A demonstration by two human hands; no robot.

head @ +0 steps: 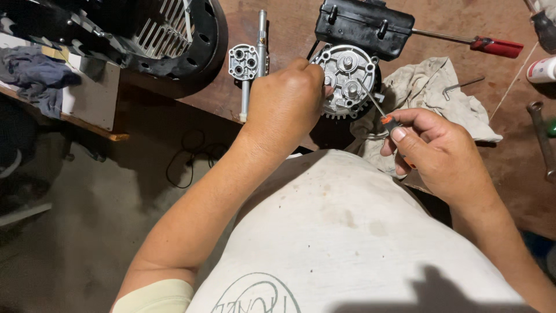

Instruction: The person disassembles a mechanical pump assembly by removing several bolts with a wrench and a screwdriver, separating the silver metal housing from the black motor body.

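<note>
Nearest the camera, the right hand (440,153) pinches a thin orange-handled screwdriver (379,110), its tip on the round metal gear housing (346,78) at the workbench (278,75) edge. The left hand (284,104) grips that housing's left side. Farther back lie 1 red-handled screwdriver (489,45), a white rag (434,98) and a black fan cover (168,35).

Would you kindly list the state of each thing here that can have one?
Round metal housing: cover off, shafts exposed, steadied by left hand.
Small screwdriver: held in right hand, tip at the housing.
Red-handled screwdriver: lying unused.
Rag: crumpled beside the housing.
Hex key: lying on the rag.
</note>
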